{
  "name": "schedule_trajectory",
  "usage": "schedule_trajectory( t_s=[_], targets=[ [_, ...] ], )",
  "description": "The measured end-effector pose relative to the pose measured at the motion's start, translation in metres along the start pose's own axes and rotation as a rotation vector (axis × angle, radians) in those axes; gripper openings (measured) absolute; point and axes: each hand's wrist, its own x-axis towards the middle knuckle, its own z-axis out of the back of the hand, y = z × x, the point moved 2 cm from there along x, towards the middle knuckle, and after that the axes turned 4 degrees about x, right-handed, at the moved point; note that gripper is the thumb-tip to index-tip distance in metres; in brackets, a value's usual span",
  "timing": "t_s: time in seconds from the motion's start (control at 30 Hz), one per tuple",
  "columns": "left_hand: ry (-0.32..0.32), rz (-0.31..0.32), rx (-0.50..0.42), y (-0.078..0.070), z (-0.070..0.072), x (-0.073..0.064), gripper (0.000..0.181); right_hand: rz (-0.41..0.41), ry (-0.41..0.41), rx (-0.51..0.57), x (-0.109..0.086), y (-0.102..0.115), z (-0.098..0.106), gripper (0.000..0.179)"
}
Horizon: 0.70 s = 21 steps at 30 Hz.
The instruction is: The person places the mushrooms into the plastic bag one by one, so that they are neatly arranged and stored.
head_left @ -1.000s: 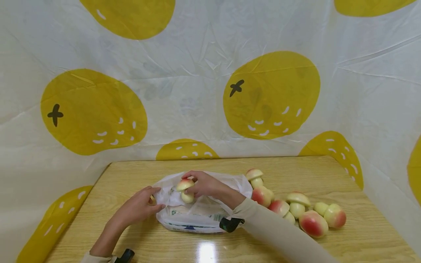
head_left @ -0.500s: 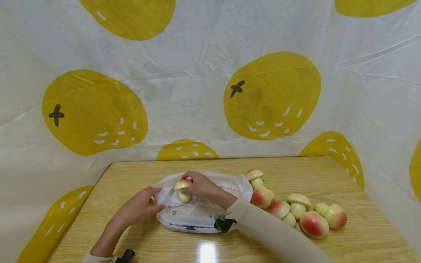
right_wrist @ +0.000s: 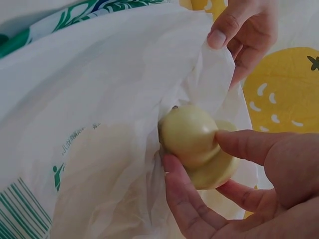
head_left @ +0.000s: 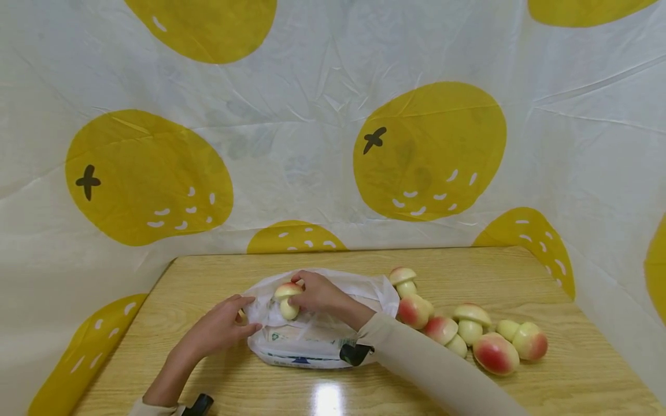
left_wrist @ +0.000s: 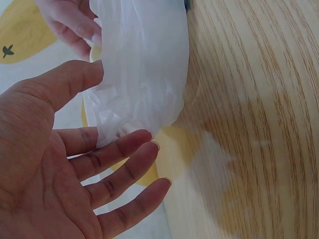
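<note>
A white plastic bag (head_left: 312,346) with green print lies in front of me. My left hand (head_left: 221,329) is at its left end, thumb and index finger spread apart and touching the film. In the left wrist view the bag (left_wrist: 144,64) covers the tips of thumb and index finger; the other fingers (left_wrist: 132,172) extend beside it. My right hand (head_left: 319,297) pinches a pale yellow toy mushroom (head_left: 288,301) with a red-topped cap at the bag's opening. In the right wrist view this mushroom (right_wrist: 192,137) sits between thumb and fingers against the film.
Several similar mushrooms (head_left: 470,323) lie on the wooden table (head_left: 208,277) right of the bag, close to my right sleeve (head_left: 426,352). A white curtain (head_left: 296,162) with yellow fruit shapes hangs behind the table.
My right hand has moved the mushroom slightly left and down at the bag's opening. My left hand has stayed in place.
</note>
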Motion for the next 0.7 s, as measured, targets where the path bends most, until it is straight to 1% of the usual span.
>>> schedule_trajectory(
  t_s=[0.1, 0.2, 0.23, 0.4, 0.47, 0.57, 0.7],
  targets=[
    [-0.002, -0.007, 0.005, 0.000, 0.001, 0.000, 0.067, -0.012, 0.012, 0.034, -0.001, 0.000, 0.000, 0.048],
    [-0.004, -0.019, 0.006, -0.001, 0.001, 0.000, 0.067, -0.014, 0.031, 0.023, -0.004, 0.003, 0.005, 0.051],
    [-0.003, -0.022, 0.005, -0.001, 0.001, 0.000, 0.067, -0.017, 0.041, 0.014, -0.006, 0.003, 0.007, 0.053],
    [0.000, -0.023, -0.007, -0.002, 0.003, 0.000, 0.067, -0.018, 0.092, -0.103, -0.015, 0.010, 0.021, 0.060],
    [0.000, -0.022, -0.007, -0.002, 0.003, -0.001, 0.067, -0.009, 0.111, -0.129, -0.019, 0.012, 0.028, 0.058],
    [0.003, -0.024, -0.006, -0.002, 0.003, -0.001, 0.066, 0.011, 0.146, -0.134, -0.027, 0.014, 0.037, 0.053],
    [0.009, -0.029, -0.007, -0.002, 0.002, -0.002, 0.066, 0.059, 0.176, -0.159, -0.036, 0.015, 0.050, 0.042]
  ],
)
